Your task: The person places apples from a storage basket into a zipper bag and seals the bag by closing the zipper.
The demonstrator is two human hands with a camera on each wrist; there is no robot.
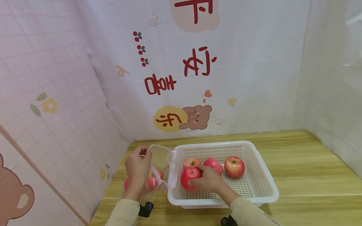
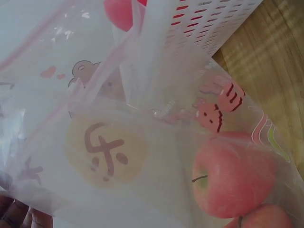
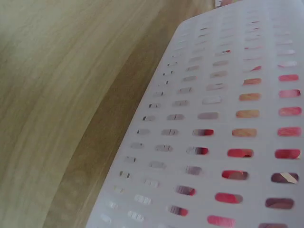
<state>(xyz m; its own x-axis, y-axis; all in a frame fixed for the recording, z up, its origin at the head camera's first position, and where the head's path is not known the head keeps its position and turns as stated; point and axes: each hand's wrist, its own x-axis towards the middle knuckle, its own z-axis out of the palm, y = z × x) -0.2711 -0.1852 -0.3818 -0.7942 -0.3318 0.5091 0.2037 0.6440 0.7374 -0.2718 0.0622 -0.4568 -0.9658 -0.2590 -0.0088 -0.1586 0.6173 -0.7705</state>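
My left hand (image 1: 139, 168) pinches the top edge of a clear plastic bag (image 2: 156, 190) and holds its mouth up against the basket's left side. Inside the bag lie apples (image 2: 235, 175), seen through the film in the left wrist view. With thumb and fingers, my right hand (image 1: 212, 181) grips a red apple (image 1: 188, 177) at the left end of a white plastic basket (image 1: 269, 179). Behind it sits a paler apple (image 1: 191, 162), partly covered. A pink-red apple (image 1: 213, 164) and a streaked apple (image 1: 234, 166) lie farther right in the basket.
The basket stands on a wood-grain table (image 1: 304, 174). Its slotted wall (image 3: 190, 123) fills much of the right wrist view, hiding the right hand's grip there. Printed cloth (image 1: 261, 65) hangs behind the table and along its sides.
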